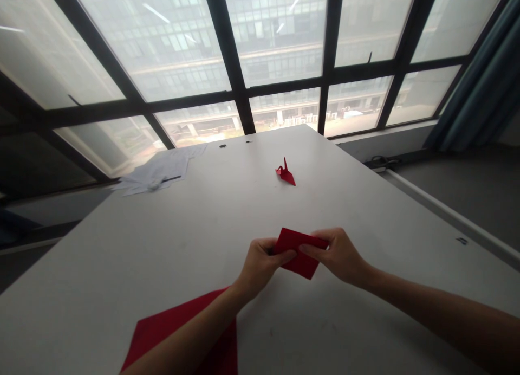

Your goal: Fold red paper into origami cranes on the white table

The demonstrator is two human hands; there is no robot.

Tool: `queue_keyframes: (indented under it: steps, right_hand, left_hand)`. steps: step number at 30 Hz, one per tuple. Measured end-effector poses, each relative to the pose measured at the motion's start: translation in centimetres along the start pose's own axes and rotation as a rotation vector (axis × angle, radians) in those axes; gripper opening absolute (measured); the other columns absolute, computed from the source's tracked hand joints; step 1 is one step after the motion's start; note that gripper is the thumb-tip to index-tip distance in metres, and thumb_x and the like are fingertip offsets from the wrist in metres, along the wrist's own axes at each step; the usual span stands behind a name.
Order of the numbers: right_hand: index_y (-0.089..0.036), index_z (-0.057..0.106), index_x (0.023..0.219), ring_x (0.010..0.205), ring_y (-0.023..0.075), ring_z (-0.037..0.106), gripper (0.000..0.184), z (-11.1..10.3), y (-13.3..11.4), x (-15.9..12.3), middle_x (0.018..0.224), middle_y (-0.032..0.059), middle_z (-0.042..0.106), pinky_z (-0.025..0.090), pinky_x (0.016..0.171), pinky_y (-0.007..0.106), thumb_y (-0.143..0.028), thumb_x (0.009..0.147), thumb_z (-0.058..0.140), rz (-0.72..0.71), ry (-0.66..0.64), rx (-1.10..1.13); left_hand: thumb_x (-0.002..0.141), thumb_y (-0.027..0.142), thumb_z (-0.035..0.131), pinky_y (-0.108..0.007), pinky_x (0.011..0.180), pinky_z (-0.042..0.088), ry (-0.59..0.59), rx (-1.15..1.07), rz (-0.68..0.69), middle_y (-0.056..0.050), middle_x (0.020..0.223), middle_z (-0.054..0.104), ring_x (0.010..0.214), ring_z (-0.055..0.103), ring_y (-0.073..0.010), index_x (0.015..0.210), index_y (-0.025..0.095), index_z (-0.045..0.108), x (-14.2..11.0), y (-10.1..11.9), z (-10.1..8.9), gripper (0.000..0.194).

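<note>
A folded square of red paper [299, 258] is held slightly tilted over the table, between both hands. My left hand [262, 264] grips its left side, thumb on the near face and fingers behind. From the right, my right hand [339, 256] pinches the opposite side, its thumb also lying across the front. Under my left forearm lies a larger sheet of red paper [221, 340], partly covered by the arm. Farther off, a red origami crane [286, 174] stands on the white table [195, 228].
White papers [156, 169] with a dark pen [171, 178] on them lie at the table's far left. Large framed windows [280, 39] rise behind the far edge. A blue curtain [475, 82] hangs at the right, and a pale rail [442, 209] runs beside the table.
</note>
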State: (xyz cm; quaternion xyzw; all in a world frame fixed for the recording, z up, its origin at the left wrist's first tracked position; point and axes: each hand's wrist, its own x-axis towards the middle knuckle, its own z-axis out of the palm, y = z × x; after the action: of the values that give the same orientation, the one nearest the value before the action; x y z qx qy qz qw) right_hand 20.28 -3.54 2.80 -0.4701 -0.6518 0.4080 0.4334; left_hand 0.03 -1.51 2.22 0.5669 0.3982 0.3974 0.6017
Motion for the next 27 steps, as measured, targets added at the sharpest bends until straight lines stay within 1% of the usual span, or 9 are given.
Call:
queue_keyframes:
  steps: [4,9,13,16,19,22,24,26,27]
  right_hand:
    - [-0.015,0.076,0.076,0.061,0.0176,0.061,0.027,0.3,0.3,-0.1,0.067,0.0038,0.072,0.045,0.052,0.026,-0.039,0.085,0.069,0.003,0.015,-0.027]
    - [-0.015,0.074,0.073,0.057,0.0148,0.056,0.024,0.3,0.5,0.0,0.064,0.0014,0.068,0.043,0.052,0.025,-0.037,0.082,0.072,0.01,-0.012,-0.071]
    - [-0.015,0.071,0.068,0.055,0.0133,0.052,0.022,0.1,0.7,0.1,0.059,0.0004,0.065,0.04,0.051,0.024,-0.033,0.081,0.071,0.002,-0.024,-0.138]
    - [-0.016,0.068,0.065,0.054,0.0127,0.05,0.023,-0.1,0.6,0.2,0.058,-0.0002,0.063,0.038,0.05,0.024,-0.032,0.081,0.071,-0.015,-0.045,-0.148]
    - [-0.015,0.068,0.069,0.056,0.0129,0.051,0.024,-0.4,0.4,0.4,0.06,0.0001,0.064,0.038,0.05,0.024,-0.035,0.084,0.068,-0.005,-0.069,-0.086]
    - [-0.015,0.066,0.065,0.054,0.0118,0.048,0.028,-0.7,0.3,0.5,0.057,-0.0008,0.06,0.035,0.048,0.023,-0.034,0.086,0.066,0.0,-0.082,-0.099]
    - [-0.015,0.063,0.061,0.053,0.0109,0.046,0.03,-0.7,0.5,0.5,0.055,-0.0018,0.057,0.033,0.047,0.023,-0.034,0.085,0.065,0.003,-0.138,-0.117]
    - [-0.016,0.061,0.06,0.052,0.0105,0.045,0.032,-0.6,0.7,0.5,0.055,-0.0023,0.056,0.033,0.046,0.022,-0.035,0.085,0.066,0.027,-0.199,-0.093]
    - [-0.016,0.061,0.061,0.052,0.0107,0.046,0.032,-0.6,0.9,0.5,0.055,-0.0021,0.056,0.033,0.046,0.022,-0.036,0.085,0.066,0.048,-0.207,-0.062]
  left_hand:
    - [0.073,0.028,0.083,-0.033,0.071,0.056,-0.053,0.029,-0.048,-0.008,0.087,0.077,0.078,0.071,-0.0245,0.096,0.014,0.079,-0.1,0.2,0.2,0.026]
    - [0.074,0.03,0.082,-0.034,0.071,0.056,-0.026,0.06,-0.053,-0.009,0.084,0.077,0.076,0.072,-0.0257,0.092,0.014,0.08,-0.1,0.2,0.1,0.025]
    - [0.072,0.029,0.083,-0.031,0.067,0.055,-0.069,0.069,-0.082,-0.008,0.083,0.077,0.073,0.072,-0.0241,0.089,0.015,0.08,-0.1,0.3,0.1,0.022]
    - [0.074,0.029,0.082,-0.03,0.066,0.054,-0.086,0.087,-0.069,-0.007,0.082,0.077,0.073,0.071,-0.0238,0.087,0.015,0.081,-0.2,0.3,0.1,0.019]
    - [0.076,0.03,0.08,-0.032,0.069,0.054,-0.06,0.06,-0.075,-0.008,0.084,0.077,0.075,0.071,-0.024,0.091,0.015,0.08,-0.3,0.3,0.2,0.022]
    - [0.076,0.032,0.081,-0.028,0.064,0.052,-0.06,0.059,-0.108,-0.009,0.083,0.077,0.071,0.069,-0.0215,0.088,0.014,0.079,-0.3,0.3,0.1,0.022]
    - [0.078,0.035,0.079,-0.026,0.058,0.05,-0.057,0.06,-0.126,-0.01,0.079,0.076,0.066,0.067,-0.0194,0.084,0.013,0.079,-0.3,0.3,0.1,0.023]
    - [0.079,0.038,0.078,-0.024,0.055,0.048,-0.022,0.04,-0.124,-0.01,0.075,0.075,0.062,0.065,-0.0177,0.081,0.012,0.078,-0.3,0.3,0.2,0.026]
    - [0.078,0.039,0.078,-0.024,0.055,0.048,0.004,0.024,-0.117,-0.01,0.074,0.075,0.061,0.065,-0.0171,0.08,0.012,0.078,-0.3,0.2,0.2,0.027]
